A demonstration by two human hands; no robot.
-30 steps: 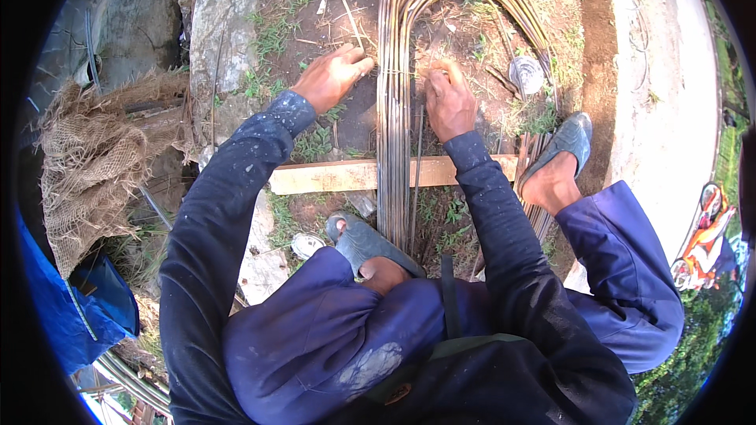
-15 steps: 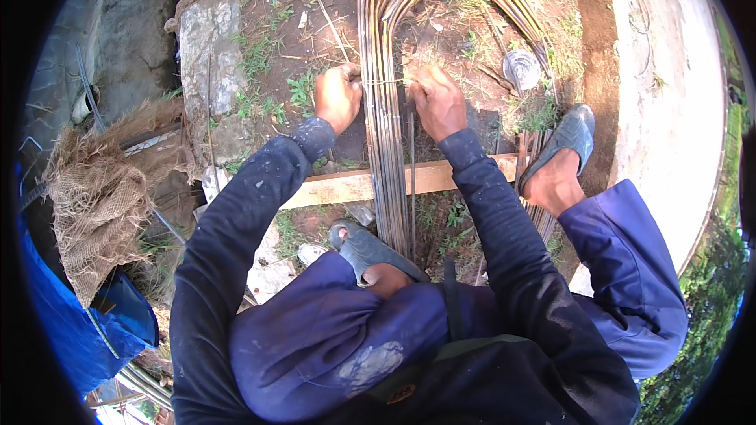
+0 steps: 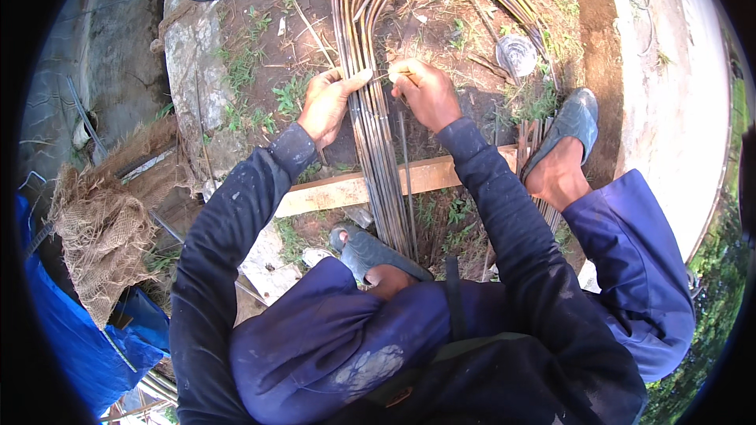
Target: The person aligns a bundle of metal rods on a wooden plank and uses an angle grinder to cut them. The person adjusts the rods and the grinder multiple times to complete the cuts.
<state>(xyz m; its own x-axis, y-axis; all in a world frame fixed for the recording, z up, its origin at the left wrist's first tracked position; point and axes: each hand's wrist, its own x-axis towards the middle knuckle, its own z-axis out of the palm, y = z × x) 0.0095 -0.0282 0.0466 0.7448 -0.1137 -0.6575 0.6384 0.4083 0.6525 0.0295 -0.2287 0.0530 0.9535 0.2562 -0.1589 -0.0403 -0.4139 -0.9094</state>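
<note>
Left hand (image 3: 324,106) overlaps the bent, brown metal-rod bundle (image 3: 373,142); grip unclear. Right hand (image 3: 428,94), apart, pinches barely visible thin metallic wire (image 3: 382,77) between hands.

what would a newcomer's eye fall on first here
Probably the bundle of metal rods, running up the middle and arching over to the right at the top. The left hand lies against it, thumb across the rods, and the right hand pinches a thin wire just beside it. Frayed burlap and a blue tarp stand out at far left.
</note>
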